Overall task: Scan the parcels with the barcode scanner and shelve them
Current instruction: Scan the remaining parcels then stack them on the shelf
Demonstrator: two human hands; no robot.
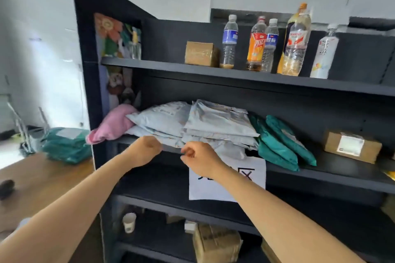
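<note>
Left hand clenched, empty. Right hand curled; cannot tell if its grip pinches anything. Stacked grey plastic mailer parcels lie just beyond both on the black metal shelf, long axis crosswise. Teal plastic parcels wait leftward on the wooden desk, nearer the left hand.

Grey mailers lie stacked flat on the shelf, just beyond both hands. A pink parcel slumps left of the left hand. Teal parcels lean right of the right hand, with a labelled box farther right.
</note>
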